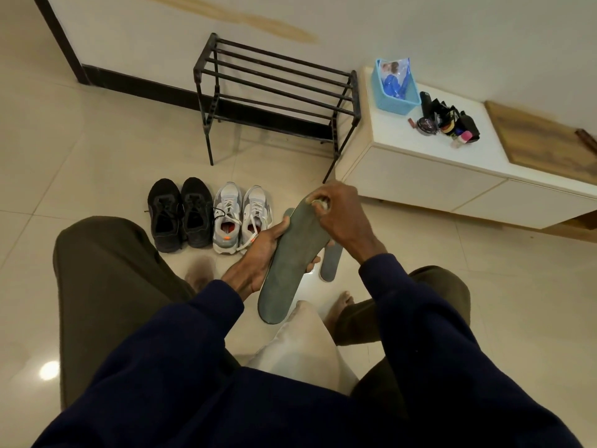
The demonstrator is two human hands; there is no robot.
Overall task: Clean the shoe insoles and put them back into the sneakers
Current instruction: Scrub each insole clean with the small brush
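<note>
Sitting above a glossy cream tiled floor (97, 156), the person has black sneakers (181, 215) and grey-white sneakers (240, 218) side by side before a black metal shoe rack (277, 82). The left hand (258, 257) grips a grey-green insole (290, 260), the right hand (342, 215) pinches a small pale wad (319, 202) against its toe, and a white low cabinet (420, 176) stands right.

I hold an insole (290, 260) above the floor (97, 163) between my knees, my left hand (258, 253) gripping its middle and my right hand (339, 215) pinching a wad (318, 202) against its far end. A second insole (331, 263) lies on the floor just right of it. Ahead on the left a pair of shoes (181, 215) stands beside a pair of sneakers (240, 218) on its right. Behind them a rack (277, 85) stands against the wall (355, 21). Right of the rack is a cabinet (420, 163), with a basket (392, 88) and bottles (449, 121) on top.
</note>
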